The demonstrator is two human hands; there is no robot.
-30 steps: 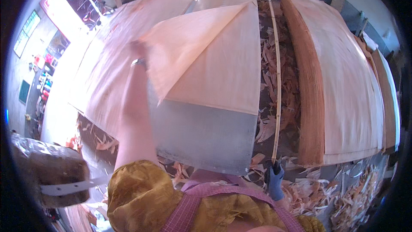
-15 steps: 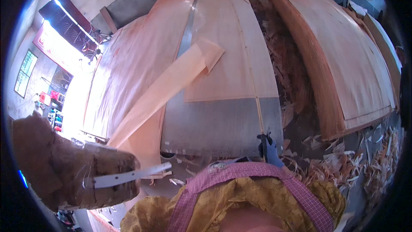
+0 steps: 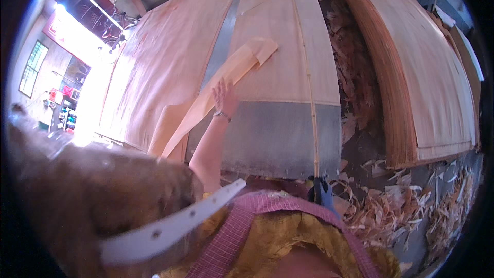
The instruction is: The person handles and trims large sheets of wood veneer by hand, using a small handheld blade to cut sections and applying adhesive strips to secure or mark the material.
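My bare left hand (image 3: pixel 224 97), with a bracelet at the wrist, reaches out with fingers stretched. It is at the edge of a long, folded strip of wood veneer (image 3: pixel 231 73); whether it touches the strip I cannot tell. The strip lies slantwise over a broad veneer sheet (image 3: pixel 272 72) on a grey table (image 3: pixel 278 134). Low on the right, my right hand (image 3: pixel 321 194), in a dark and blue glove, is closed round the near end of a thin bamboo pole (image 3: pixel 309 87). The pole runs lengthwise over the sheet.
A tall stack of veneer sheets (image 3: pixel 401 118) stands at the right. Veneer scraps (image 3: pixel 386 208) litter the floor by it and in the gap. Another broad sheet (image 3: pixel 164 56) lies at the left. A blurred brown object with a perforated white strap (image 3: pixel 175 224) blocks the lower left.
My left hand has come into view and reached forward to the veneer strip. The brown object and white strap have shifted right and look larger. My right hand still holds the pole.
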